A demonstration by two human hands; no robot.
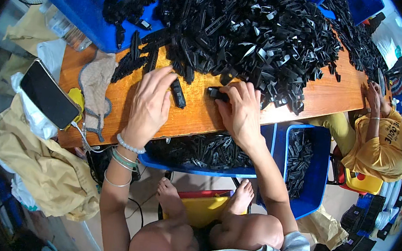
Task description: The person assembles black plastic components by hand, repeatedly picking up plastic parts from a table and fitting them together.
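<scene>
A small black plastic part (pixel 217 93) is pinched in my right hand (pixel 242 111), between thumb and fingers just above the wooden table (pixel 195 110). My left hand (pixel 151 99) is open, its fingers bent and apart over the table, with nothing visible in it. Right beside its fingertips lies an oblong black plastic piece (pixel 178 94). Beyond both hands rises a big heap of black plastic parts (pixel 248 33), mixed with shiny curved pieces; some long strips (pixel 131 59) reach toward my left hand.
A phone (pixel 50 94) with a white cable and a beige cloth (pixel 96 86) are at the left. Blue bins of black parts stand below the table edge (pixel 197 167) and to the right (pixel 320 171). Another person in yellow (pixel 378 142) sits at the right.
</scene>
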